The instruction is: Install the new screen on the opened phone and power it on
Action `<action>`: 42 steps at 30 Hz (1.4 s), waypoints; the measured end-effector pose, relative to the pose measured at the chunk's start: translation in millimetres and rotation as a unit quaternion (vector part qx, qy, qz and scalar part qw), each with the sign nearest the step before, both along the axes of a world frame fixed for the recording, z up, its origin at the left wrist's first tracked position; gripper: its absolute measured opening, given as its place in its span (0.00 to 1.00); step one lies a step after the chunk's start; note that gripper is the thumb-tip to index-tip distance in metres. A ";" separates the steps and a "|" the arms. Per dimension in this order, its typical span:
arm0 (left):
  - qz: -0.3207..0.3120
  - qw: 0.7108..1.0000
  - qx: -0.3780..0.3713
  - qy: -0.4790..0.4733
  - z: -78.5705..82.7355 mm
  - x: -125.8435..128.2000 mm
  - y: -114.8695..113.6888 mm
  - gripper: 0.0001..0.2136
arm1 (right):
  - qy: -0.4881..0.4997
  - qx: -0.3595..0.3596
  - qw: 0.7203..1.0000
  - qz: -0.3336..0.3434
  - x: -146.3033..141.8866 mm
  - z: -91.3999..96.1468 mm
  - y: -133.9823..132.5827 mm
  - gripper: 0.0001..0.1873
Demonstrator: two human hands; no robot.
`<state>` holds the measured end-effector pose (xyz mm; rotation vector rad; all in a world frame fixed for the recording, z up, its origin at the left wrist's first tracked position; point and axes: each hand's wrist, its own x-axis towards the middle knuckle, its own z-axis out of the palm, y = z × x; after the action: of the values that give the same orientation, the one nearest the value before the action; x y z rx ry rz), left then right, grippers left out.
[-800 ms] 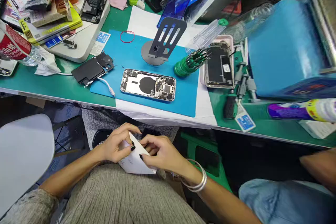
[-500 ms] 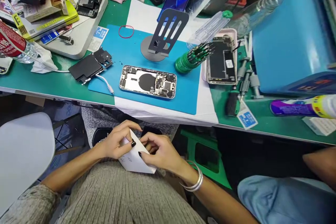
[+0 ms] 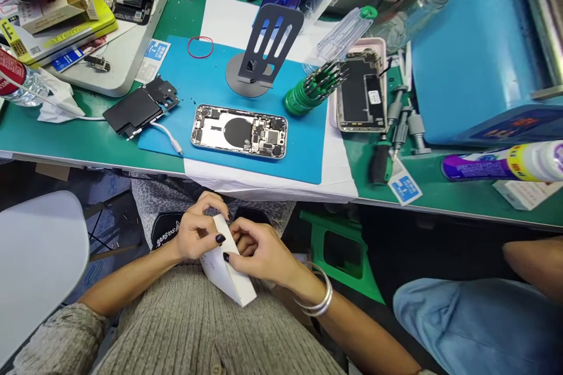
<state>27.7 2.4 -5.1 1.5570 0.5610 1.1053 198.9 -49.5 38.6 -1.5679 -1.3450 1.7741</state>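
Note:
Below the table edge, over my lap, both hands grip a small white box (image 3: pixel 229 272). My left hand (image 3: pixel 197 228) curls round its top left corner, thumb on the face. My right hand (image 3: pixel 257 252), a silver bangle on its wrist, pinches the box's upper edge from the right. The box tilts with one narrow side showing. On the table above lies an opened phone (image 3: pixel 238 131) with its insides exposed, resting on a blue mat (image 3: pixel 303 152).
A grey phone stand (image 3: pixel 259 53), a green screwdriver holder (image 3: pixel 305 96), a second opened phone (image 3: pixel 360 96), a black phone part with a cable (image 3: pixel 136 108), a purple tube (image 3: pixel 497 164) and boxes at far left crowd the green table. Another person's blue-clad leg (image 3: pixel 475 322) sits at lower right.
The box has turned in my hands, so its narrow side now shows. My view has shifted slightly, moving the table things left and up.

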 end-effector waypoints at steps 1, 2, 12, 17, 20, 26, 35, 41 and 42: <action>0.008 1.000 -0.019 -0.002 -0.3 3.0 -0.8 0.21 | 0.007 -0.009 1.000 0.003 -1.5 0.0 0.0 0.10; 0.015 0.999 -0.040 -0.005 -0.4 6.2 -1.9 0.24 | 0.011 -0.010 1.000 0.003 -3.2 -0.5 -0.3 0.11; 0.080 0.986 -0.144 0.023 -14.8 17.5 -22.5 0.26 | 0.062 0.052 0.995 -0.051 -2.5 -34.2 -16.5 0.12; 0.046 0.997 -0.015 0.056 -19.6 9.2 -27.1 0.21 | 0.104 0.040 0.993 -0.047 8.5 -37.8 -15.8 0.15; 0.019 0.988 0.106 0.113 -8.9 3.2 -25.0 0.26 | 0.129 0.040 0.990 -0.037 11.5 -37.7 -15.3 0.16; 0.017 0.977 0.038 0.209 21.1 -4.6 -19.7 0.09 | 0.132 0.040 0.990 -0.024 9.1 -39.1 -13.8 0.13; -0.057 0.961 -0.075 0.261 34.2 -8.5 -17.4 0.16 | 0.097 0.068 0.993 0.001 2.1 -29.2 -15.0 0.13; -0.082 0.960 -0.078 0.256 33.1 -12.5 -19.1 0.14 | 0.087 0.086 0.992 0.015 2.4 -32.3 -19.2 0.11; -0.089 0.958 -0.078 0.260 33.9 -13.3 -19.3 0.15 | 0.086 0.089 0.992 0.017 2.6 -32.6 -19.5 0.11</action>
<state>14.3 -16.9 28.8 1.7234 0.8181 0.4938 201.6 -68.9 6.0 -1.2747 -1.4113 1.7126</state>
